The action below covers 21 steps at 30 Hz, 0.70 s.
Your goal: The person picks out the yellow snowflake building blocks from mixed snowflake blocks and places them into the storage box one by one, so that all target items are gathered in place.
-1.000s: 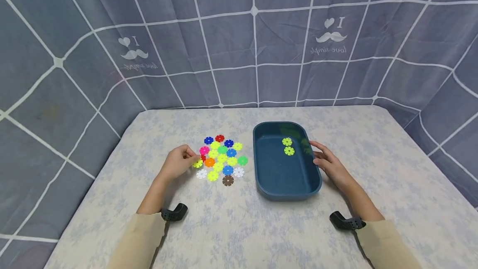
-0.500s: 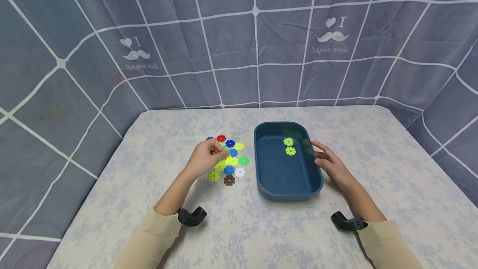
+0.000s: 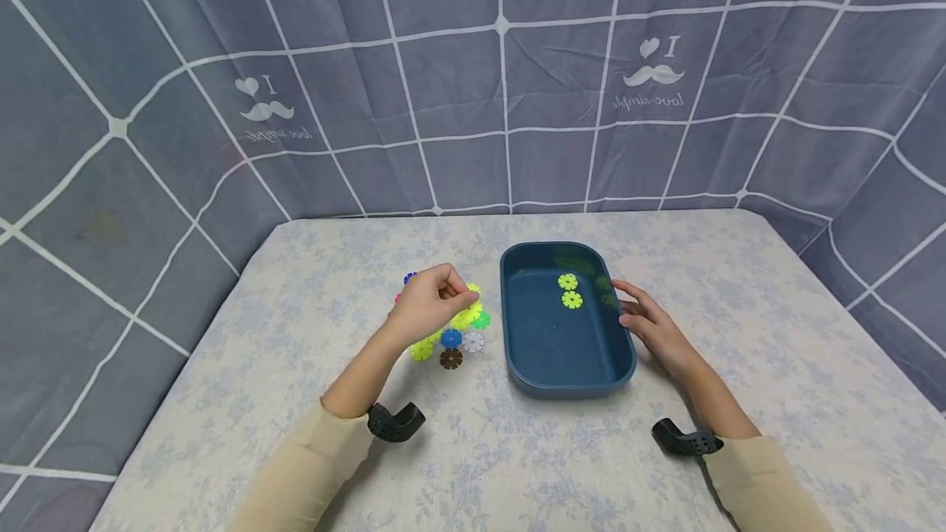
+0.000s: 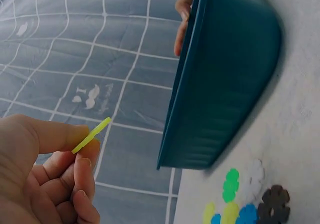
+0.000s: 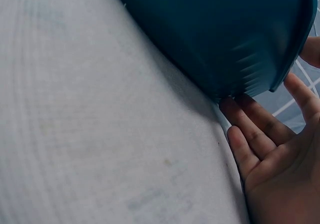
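My left hand [image 3: 432, 304] pinches a yellow notched plastic disc [image 4: 92, 135] between thumb and index finger; the other fingers curl beneath. It is held above the right part of a pile of flat notched discs, left of the dark blue plastic bin [image 3: 569, 355]. Two yellow discs [image 3: 570, 291] lie on the bin's floor. My right hand [image 3: 656, 331] touches the bin's right side. In the right wrist view, several extended fingertips [image 5: 230, 107] rest against its lower outer wall, with others up near the rim.
Below the left hand, discs show on the cloth, among them a brown disc [image 3: 451, 359], a blue disc [image 3: 451, 339] and a white disc [image 3: 474, 342]. The hand hides much of the pile. A grey gridded curtain [image 3: 443, 105] rises behind the table [image 3: 517, 466].
My left hand took a yellow disc from the pile's left edge, then lifted it and carried it right, toward the bin. The right hand and bin have stayed in place.
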{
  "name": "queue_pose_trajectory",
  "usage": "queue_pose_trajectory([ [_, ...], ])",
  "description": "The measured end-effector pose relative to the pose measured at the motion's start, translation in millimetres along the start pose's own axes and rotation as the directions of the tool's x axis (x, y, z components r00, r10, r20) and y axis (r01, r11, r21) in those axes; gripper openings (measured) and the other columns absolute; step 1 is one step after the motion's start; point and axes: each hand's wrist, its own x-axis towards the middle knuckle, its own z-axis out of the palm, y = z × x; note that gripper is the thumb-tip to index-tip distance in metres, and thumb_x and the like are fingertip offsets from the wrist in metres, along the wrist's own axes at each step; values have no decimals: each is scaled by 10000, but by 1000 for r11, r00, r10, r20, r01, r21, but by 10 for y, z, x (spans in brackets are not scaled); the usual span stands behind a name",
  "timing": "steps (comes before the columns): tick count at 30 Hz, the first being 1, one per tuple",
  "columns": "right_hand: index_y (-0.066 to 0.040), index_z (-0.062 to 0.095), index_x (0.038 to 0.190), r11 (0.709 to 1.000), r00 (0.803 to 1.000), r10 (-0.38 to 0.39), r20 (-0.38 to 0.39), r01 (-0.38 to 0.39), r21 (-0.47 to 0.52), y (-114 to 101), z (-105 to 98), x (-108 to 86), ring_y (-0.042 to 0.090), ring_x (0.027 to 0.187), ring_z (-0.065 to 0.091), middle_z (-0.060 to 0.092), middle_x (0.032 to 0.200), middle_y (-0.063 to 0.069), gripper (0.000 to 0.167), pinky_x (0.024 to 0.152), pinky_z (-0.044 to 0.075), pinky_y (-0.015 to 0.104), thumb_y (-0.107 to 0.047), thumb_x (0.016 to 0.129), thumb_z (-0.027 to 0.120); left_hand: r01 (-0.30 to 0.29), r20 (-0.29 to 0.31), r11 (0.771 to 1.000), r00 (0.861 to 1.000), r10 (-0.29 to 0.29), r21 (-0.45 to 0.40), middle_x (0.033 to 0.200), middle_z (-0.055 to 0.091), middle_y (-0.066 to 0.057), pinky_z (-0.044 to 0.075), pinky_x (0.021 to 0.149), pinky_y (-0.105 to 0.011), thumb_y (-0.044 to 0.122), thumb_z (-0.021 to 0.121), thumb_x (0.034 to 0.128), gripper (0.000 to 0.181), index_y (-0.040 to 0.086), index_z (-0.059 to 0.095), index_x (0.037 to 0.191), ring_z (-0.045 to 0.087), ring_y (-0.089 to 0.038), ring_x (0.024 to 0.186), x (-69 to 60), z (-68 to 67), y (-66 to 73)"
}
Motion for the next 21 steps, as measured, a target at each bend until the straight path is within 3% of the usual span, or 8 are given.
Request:
queue_pose_trajectory([
  [10,-74,220,1541,1000,1000,1,-1,-1,0,27,-1,7,19,1193,441,303,1492,272,576,949,367,178,-211,1039,467,-38,18,999,999,39,-22,725,592,-36,463,599,-306,152,712,898,153,60,607,835,551,-193,653,106,134,135],
  [17,-79,219,1543,1000,1000,10,-5,-10,-17,22,0,4,43,1211,422,291,1502,258,577,991,362,259,-215,1038,464,-32,29,999,999,33,-37,759,585,-33,439,552,-306,182,719,894,156,86,610,838,518,-203,627,162,234,170],
  [21,-80,217,1543,1000,1000,8,-7,-8,-17,18,1,3,29,1198,434,304,1493,268,579,978,366,232,-215,1038,465,-41,37,998,998,43,-54,754,583,-32,425,531,-298,177,718,897,155,80,610,842,504,-198,605,187,299,175],
])
